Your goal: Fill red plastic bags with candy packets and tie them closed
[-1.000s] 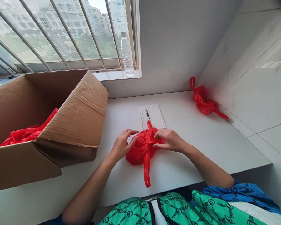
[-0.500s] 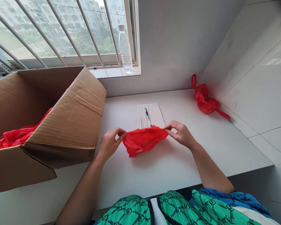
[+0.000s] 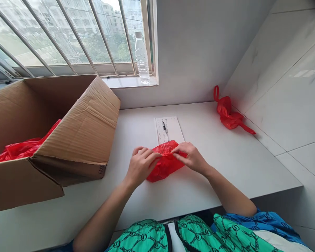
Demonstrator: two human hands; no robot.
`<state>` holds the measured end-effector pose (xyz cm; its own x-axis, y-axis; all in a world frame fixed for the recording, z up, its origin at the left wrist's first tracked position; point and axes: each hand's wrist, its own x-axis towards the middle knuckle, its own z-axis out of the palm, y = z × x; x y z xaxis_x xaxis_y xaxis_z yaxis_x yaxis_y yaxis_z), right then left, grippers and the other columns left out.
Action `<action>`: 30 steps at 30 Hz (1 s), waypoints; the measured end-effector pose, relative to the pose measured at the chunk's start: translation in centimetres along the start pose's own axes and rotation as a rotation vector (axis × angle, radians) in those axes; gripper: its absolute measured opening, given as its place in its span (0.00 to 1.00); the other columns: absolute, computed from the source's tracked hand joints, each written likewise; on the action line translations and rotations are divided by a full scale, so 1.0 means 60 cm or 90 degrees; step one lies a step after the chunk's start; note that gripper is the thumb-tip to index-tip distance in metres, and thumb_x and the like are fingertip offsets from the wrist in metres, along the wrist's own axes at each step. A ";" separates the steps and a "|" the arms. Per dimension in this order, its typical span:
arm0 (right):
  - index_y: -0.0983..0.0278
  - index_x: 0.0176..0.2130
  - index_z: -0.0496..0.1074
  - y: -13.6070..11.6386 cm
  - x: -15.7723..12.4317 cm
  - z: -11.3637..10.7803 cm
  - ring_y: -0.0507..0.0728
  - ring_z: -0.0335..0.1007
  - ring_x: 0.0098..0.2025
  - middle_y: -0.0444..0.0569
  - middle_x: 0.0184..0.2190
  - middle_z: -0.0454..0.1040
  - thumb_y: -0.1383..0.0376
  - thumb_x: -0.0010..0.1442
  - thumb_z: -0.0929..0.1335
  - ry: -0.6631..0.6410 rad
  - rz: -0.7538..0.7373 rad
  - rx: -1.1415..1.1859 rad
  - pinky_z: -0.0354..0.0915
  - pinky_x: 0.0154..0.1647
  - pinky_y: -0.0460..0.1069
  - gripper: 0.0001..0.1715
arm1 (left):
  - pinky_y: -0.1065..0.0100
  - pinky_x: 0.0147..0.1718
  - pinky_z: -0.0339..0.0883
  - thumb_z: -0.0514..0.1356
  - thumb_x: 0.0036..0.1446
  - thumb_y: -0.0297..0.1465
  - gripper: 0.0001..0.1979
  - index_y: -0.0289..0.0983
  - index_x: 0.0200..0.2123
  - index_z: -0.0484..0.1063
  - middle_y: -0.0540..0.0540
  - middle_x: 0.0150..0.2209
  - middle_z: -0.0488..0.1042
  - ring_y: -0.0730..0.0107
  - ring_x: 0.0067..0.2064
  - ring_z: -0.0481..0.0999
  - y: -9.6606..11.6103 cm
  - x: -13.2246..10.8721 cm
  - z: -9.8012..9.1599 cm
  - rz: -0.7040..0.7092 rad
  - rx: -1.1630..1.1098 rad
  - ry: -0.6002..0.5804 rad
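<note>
A crumpled red plastic bag (image 3: pixel 166 166) lies on the white counter (image 3: pixel 215 164), bunched between my hands. My left hand (image 3: pixel 141 166) presses and pinches its left side, covering part of it. My right hand (image 3: pixel 190 157) holds its upper right edge between fingers and thumb. Just beyond the bag, a sheet of printed paper (image 3: pixel 172 129) lies flat with a black pen (image 3: pixel 166 131) on it. The bag's lower edge touches the counter, and its top edge overlaps the paper's lower edge.
An open cardboard box (image 3: pixel 76 131) stands at the left, holding a red plastic bag (image 3: pixel 23 149). Another red bag (image 3: pixel 227 113) lies in the far right corner against marble-look wall tiles. A water bottle (image 3: pixel 142 59) stands on the barred window's sill (image 3: pixel 128 82).
My hands have moved closer together. The red bag, stretched wide between them before, is now folded into a shorter bundle and lies lower on the counter.
</note>
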<state>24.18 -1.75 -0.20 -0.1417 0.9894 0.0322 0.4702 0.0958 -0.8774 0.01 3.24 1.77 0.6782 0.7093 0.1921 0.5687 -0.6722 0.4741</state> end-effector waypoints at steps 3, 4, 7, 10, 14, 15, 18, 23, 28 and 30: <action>0.60 0.34 0.71 0.017 -0.004 -0.027 0.55 0.70 0.37 0.44 0.31 0.73 0.62 0.63 0.66 0.153 0.127 0.155 0.66 0.42 0.51 0.06 | 0.62 0.47 0.63 0.57 0.65 0.31 0.06 0.41 0.39 0.74 0.50 0.34 0.77 0.69 0.37 0.75 -0.018 -0.008 -0.022 -0.129 -0.114 0.155; 0.60 0.33 0.70 0.022 -0.005 -0.038 0.55 0.69 0.35 0.43 0.30 0.72 0.62 0.62 0.66 0.180 0.156 0.191 0.66 0.40 0.50 0.06 | 0.64 0.45 0.65 0.57 0.65 0.32 0.06 0.40 0.41 0.74 0.49 0.36 0.76 0.68 0.39 0.75 -0.023 -0.011 -0.032 -0.177 -0.160 0.201; 0.60 0.34 0.69 0.021 -0.013 -0.068 0.55 0.69 0.35 0.43 0.31 0.71 0.62 0.61 0.66 0.153 0.190 0.200 0.66 0.40 0.50 0.05 | 0.67 0.43 0.67 0.56 0.66 0.33 0.12 0.41 0.51 0.72 0.48 0.40 0.74 0.67 0.41 0.74 -0.025 -0.018 -0.056 -0.243 -0.260 0.232; 0.59 0.39 0.70 -0.009 -0.020 -0.080 0.57 0.71 0.43 0.45 0.38 0.74 0.60 0.61 0.68 0.146 0.160 0.098 0.65 0.50 0.54 0.06 | 0.66 0.44 0.67 0.52 0.67 0.30 0.14 0.43 0.51 0.73 0.47 0.40 0.72 0.67 0.42 0.73 -0.007 -0.019 -0.073 -0.184 -0.288 0.123; 0.57 0.49 0.70 -0.057 -0.018 -0.073 0.60 0.72 0.48 0.48 0.46 0.76 0.58 0.60 0.71 0.094 0.075 -0.040 0.62 0.56 0.59 0.17 | 0.63 0.46 0.67 0.52 0.65 0.27 0.11 0.40 0.38 0.75 0.45 0.40 0.72 0.66 0.43 0.72 0.019 -0.013 -0.084 -0.125 -0.314 0.055; 0.57 0.47 0.72 -0.060 -0.016 -0.070 0.60 0.72 0.46 0.47 0.43 0.77 0.58 0.61 0.70 0.061 0.063 -0.060 0.63 0.55 0.59 0.14 | 0.62 0.47 0.67 0.52 0.64 0.26 0.10 0.39 0.36 0.74 0.45 0.39 0.72 0.66 0.42 0.72 0.020 -0.012 -0.085 -0.130 -0.347 0.070; 0.59 0.35 0.73 -0.047 -0.011 -0.075 0.58 0.73 0.39 0.46 0.33 0.76 0.58 0.64 0.66 0.082 0.096 -0.045 0.68 0.45 0.55 0.09 | 0.58 0.51 0.68 0.52 0.59 0.25 0.07 0.39 0.31 0.68 0.48 0.33 0.70 0.67 0.38 0.72 0.009 -0.012 -0.087 -0.193 -0.486 0.210; 0.59 0.46 0.69 -0.045 -0.028 -0.115 0.60 0.73 0.46 0.49 0.43 0.75 0.56 0.61 0.69 0.154 0.127 0.028 0.69 0.51 0.58 0.15 | 0.55 0.52 0.69 0.54 0.54 0.24 0.05 0.40 0.30 0.66 0.50 0.30 0.67 0.69 0.36 0.70 -0.012 -0.027 -0.100 -0.263 -0.611 0.283; 0.52 0.51 0.67 -0.143 -0.056 -0.112 0.62 0.71 0.52 0.51 0.47 0.73 0.60 0.64 0.67 0.256 -0.168 0.024 0.69 0.53 0.60 0.15 | 0.49 0.55 0.67 0.53 0.57 0.27 0.11 0.40 0.25 0.70 0.47 0.28 0.67 0.65 0.35 0.70 0.007 -0.028 -0.114 -0.103 -0.565 0.156; 0.52 0.49 0.69 -0.163 -0.051 -0.091 0.61 0.74 0.46 0.50 0.42 0.75 0.60 0.66 0.65 0.106 -0.229 -0.038 0.71 0.46 0.57 0.11 | 0.48 0.54 0.67 0.53 0.57 0.28 0.14 0.39 0.19 0.66 0.45 0.30 0.68 0.62 0.37 0.72 0.016 -0.024 -0.121 -0.057 -0.566 0.099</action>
<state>24.75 -5.14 10.92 -0.1657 0.8951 0.4140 0.4665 0.4410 -0.7668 -3.79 3.13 8.18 0.5415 0.8150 0.2064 0.0024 -0.2470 0.9690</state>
